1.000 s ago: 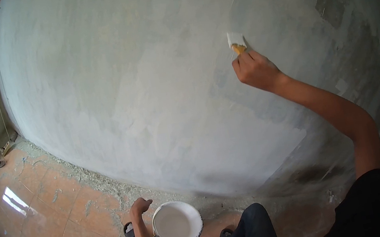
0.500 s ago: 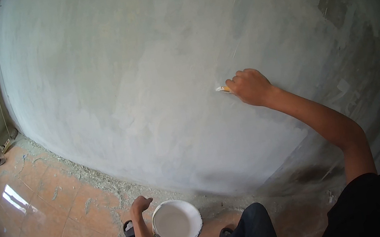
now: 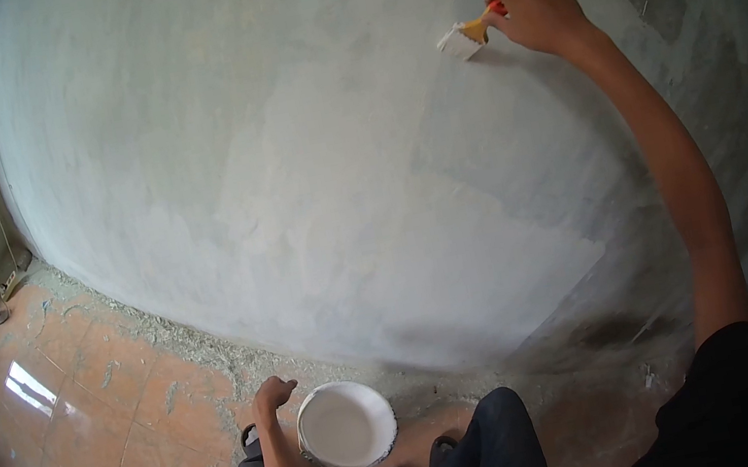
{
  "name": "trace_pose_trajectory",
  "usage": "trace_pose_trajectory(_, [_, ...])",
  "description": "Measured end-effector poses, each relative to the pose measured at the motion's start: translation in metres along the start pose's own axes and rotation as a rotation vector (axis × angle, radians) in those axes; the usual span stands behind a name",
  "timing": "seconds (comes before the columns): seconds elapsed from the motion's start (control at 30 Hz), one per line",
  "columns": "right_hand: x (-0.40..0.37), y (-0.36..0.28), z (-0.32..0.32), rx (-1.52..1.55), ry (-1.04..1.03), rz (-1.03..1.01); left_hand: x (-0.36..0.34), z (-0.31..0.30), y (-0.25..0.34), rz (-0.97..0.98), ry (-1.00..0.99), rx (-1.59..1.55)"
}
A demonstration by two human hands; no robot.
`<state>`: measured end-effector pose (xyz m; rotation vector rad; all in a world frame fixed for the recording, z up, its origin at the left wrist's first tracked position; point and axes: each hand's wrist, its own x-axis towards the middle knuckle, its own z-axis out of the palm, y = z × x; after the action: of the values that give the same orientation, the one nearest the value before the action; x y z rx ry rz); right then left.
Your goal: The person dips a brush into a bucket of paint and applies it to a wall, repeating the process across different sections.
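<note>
Though patchy, pale wall beside tiles.

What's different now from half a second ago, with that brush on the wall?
The right hand has moved up and to the right along the wall, carrying the paintbrush with it. Nothing was picked up or let go. The left hand stayed low beside the white bucket, which stayed on the floor.

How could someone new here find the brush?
Find the big grey wall, then the right hand in front of its upper right part. That hand holds the brush: unlike the grey around it, it's yellow and red with a white tip.
</note>
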<state>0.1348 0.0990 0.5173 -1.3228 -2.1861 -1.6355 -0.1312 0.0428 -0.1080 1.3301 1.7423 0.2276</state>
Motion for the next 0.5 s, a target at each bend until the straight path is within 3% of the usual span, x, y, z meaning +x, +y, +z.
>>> trace_pose_trajectory(0.13, [-0.004, -0.009, -0.013, 0.022, -0.021, -0.019, 0.004, -0.001, 0.0, 0.002, -0.024, 0.02])
trace_pose_trajectory(0.5, [-0.061, -0.082, 0.063, 0.383, -0.413, -0.184, 0.005, 0.001, -0.002, 0.0, -0.003, 0.008])
